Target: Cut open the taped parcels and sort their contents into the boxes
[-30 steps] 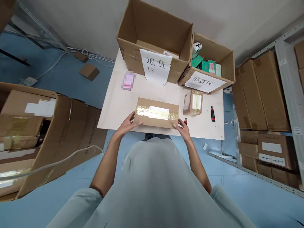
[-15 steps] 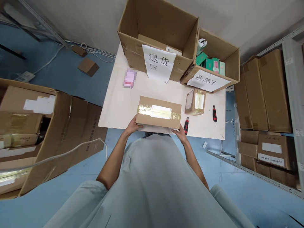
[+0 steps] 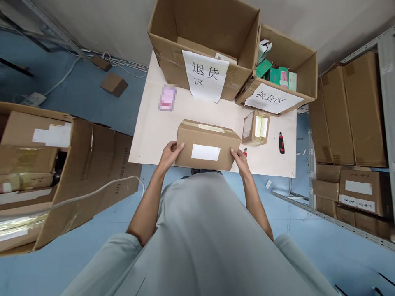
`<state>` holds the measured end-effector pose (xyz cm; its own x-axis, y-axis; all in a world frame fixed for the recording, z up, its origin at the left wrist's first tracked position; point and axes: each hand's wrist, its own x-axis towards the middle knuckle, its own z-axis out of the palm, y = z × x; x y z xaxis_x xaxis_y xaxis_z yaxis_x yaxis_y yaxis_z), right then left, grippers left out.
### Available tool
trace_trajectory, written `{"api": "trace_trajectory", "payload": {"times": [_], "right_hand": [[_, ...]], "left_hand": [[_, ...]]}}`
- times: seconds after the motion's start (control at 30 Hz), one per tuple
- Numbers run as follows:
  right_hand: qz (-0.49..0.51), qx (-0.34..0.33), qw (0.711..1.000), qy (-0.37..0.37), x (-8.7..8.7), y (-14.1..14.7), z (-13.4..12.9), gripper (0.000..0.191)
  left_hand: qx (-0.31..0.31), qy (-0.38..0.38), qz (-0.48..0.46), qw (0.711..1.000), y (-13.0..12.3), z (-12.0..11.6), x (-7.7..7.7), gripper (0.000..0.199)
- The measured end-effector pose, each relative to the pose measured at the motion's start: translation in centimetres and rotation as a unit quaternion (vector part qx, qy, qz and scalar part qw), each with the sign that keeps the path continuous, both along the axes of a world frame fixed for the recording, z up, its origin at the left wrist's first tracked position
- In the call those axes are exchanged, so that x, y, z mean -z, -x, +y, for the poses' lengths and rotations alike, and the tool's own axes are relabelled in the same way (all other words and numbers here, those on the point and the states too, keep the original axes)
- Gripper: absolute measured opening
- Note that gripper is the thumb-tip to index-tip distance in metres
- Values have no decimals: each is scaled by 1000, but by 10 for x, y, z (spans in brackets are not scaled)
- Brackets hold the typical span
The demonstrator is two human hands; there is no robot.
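A plain grey wall [image 3: 286, 12] stands behind the pale desk [image 3: 146, 133]. The floor [image 3: 296, 255] is blue, with white cables [image 3: 129, 65] lying along the wall's foot. At right stands a metal rack [image 3: 386, 98] with punched holes.

My left hand [image 3: 169, 155]: grips the left end of a long carton [image 3: 207, 137], thumb on its labelled face.
My right hand [image 3: 241, 160]: grips the other end, thumb on that same face.
Near my right hand: a knife [image 3: 245, 152], mostly hidden, and a small taped carton [image 3: 255, 129].
Farther right on the tabletop [image 3: 148, 131]: a second knife [image 3: 281, 143].
Far side: a larger open box [image 3: 173, 61] and a smaller open box [image 3: 308, 88] holding green packets [image 3: 274, 76].
Left: a blurred pink thing [image 3: 167, 98].
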<state>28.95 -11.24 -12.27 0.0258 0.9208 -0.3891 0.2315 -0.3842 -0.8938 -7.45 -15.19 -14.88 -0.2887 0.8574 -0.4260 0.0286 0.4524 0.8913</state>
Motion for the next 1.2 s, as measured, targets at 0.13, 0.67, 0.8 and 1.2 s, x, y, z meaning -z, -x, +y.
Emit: {"api": "trace_trajectory", "payload": {"times": [0.13,0.67,0.8,1.2], "right_hand": [[47,1,999,7,4,12,5,64],[51,-52,995,72,47,6,-20,103],[58,-35,996,56,55,12,-26,103],[33,22,998,-58,-9,3,-12,99]], "left_hand": [[2,14,24,1000,-2,11,2,63],[16,45,-64,997,1,-6,30,81],[3,39,-66,997,-1,-5,31,80],[-51,-118,63,990,-10,2,-8,75]]}}
